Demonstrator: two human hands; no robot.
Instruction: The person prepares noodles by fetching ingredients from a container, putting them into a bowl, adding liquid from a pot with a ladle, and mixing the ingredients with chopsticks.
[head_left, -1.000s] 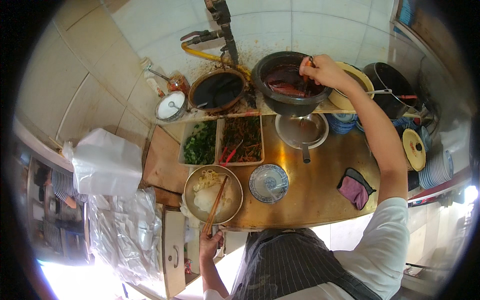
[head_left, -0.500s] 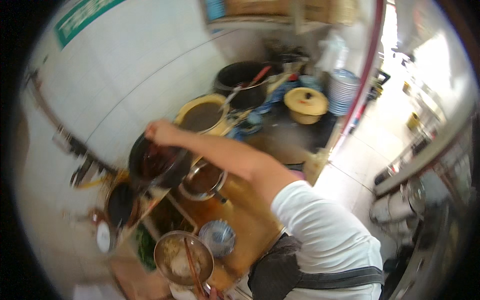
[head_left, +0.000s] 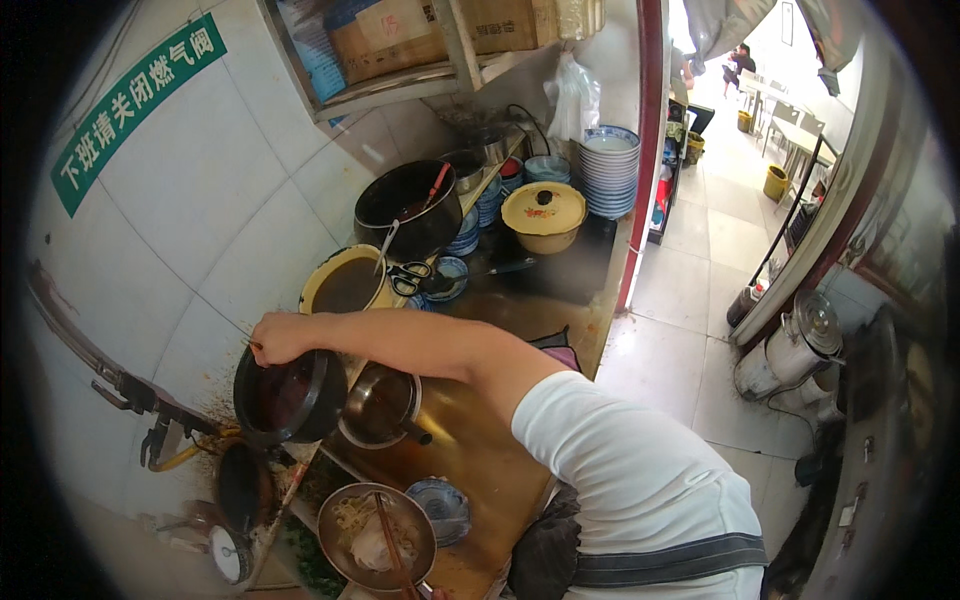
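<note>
Sign (head_left: 140, 112), green, lettered; right hand (head_left: 283, 338) pinching handle (head_left: 256, 345) over pot (head_left: 322, 408); left hand (head_left: 438, 594): grip unclear.

Creased white short sleeve (head_left: 575, 415); dark grey strap (head_left: 670, 562) across white shirt (head_left: 665, 490); dark apron (head_left: 545, 550); forearm (head_left: 400, 342) bare.

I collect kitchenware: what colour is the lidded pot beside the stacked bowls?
The lidded pot is yellow with a black lid knob; head view shows it best.

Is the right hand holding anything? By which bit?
The right hand seems to hold a utensil by its thin handle, over the dark pot; which utensil cannot be told.
</note>
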